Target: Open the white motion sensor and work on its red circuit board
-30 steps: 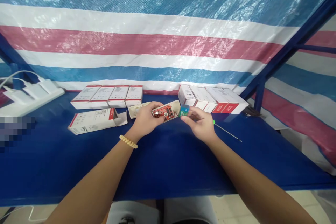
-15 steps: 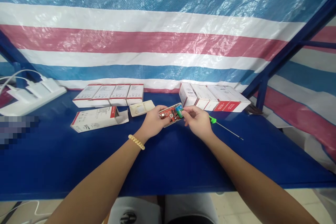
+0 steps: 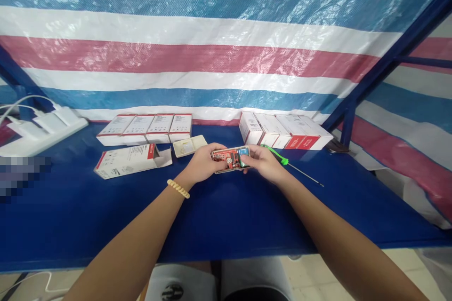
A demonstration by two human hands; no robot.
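My left hand (image 3: 202, 163) grips the left end of a small white device case (image 3: 230, 159) with a red circuit board inside. My right hand (image 3: 264, 163) holds the case's right end, thumb pressing on a blue-green battery (image 3: 243, 152) seated in it. Both hands hover just above the blue table (image 3: 212, 216). The case's white cover (image 3: 189, 145) lies on the table to the left of my left hand. A green-handled screwdriver (image 3: 289, 163) lies on the table just behind my right hand.
An opened white-and-red carton (image 3: 131, 161) lies at the left. Two rows of similar boxes (image 3: 146, 129) (image 3: 284, 130) stand along the back by the striped tarp. A white power strip (image 3: 42, 130) with chargers sits at far left. A blue frame post (image 3: 348, 127) rises at right.
The battery, held apart in my right fingers a second ago, now sits in the case. Both hands have come together and turned the case level.
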